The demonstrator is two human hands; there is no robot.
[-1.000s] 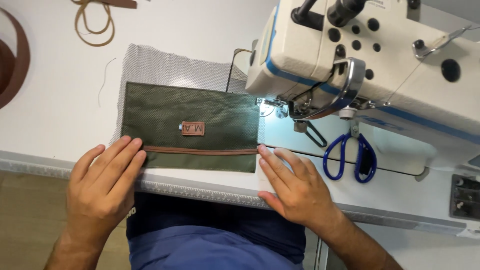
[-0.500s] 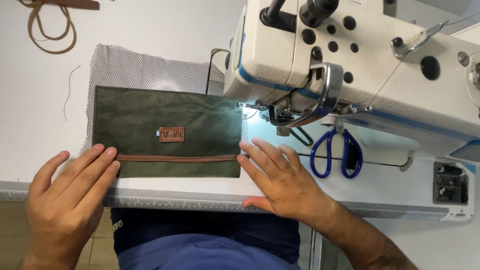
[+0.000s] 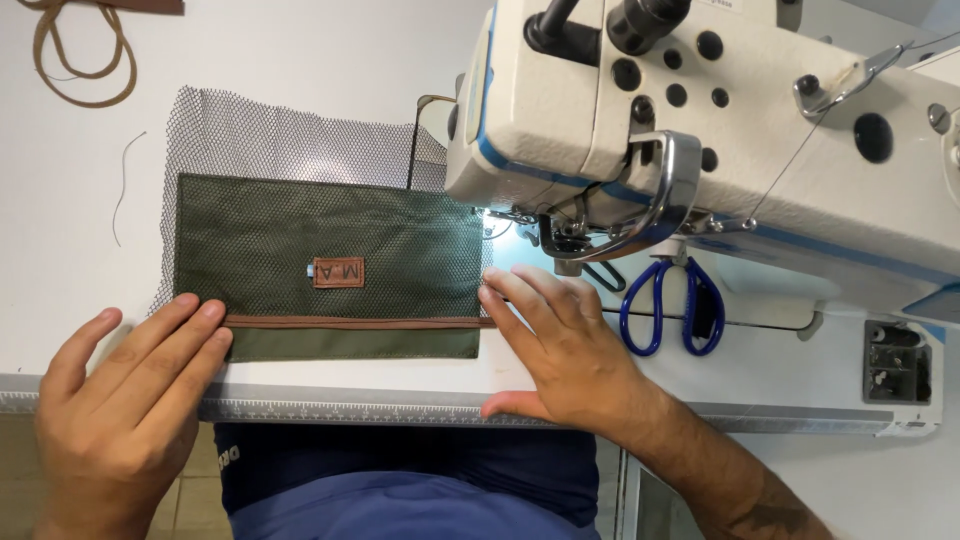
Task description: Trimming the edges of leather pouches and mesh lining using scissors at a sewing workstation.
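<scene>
The left hand (image 3: 125,400) and right hand (image 3: 565,350) are lying open and flat, fingertips touching the green fabric panel's (image 3: 330,265) ends; the needle seems hidden under the sewing machine (image 3: 700,130).

An olive-green fabric panel (image 3: 330,265) lies flat in the left-centre of the frame, a long rectangle overlaid with black mesh (image 3: 270,140) that spills past its upper and left edges. A thin brown strip (image 3: 350,322) runs lengthwise near its lower edge, and a small brown patch (image 3: 338,272) sits near the middle. Its right end lies just beside the sewing machine's presser foot (image 3: 565,240).
</scene>
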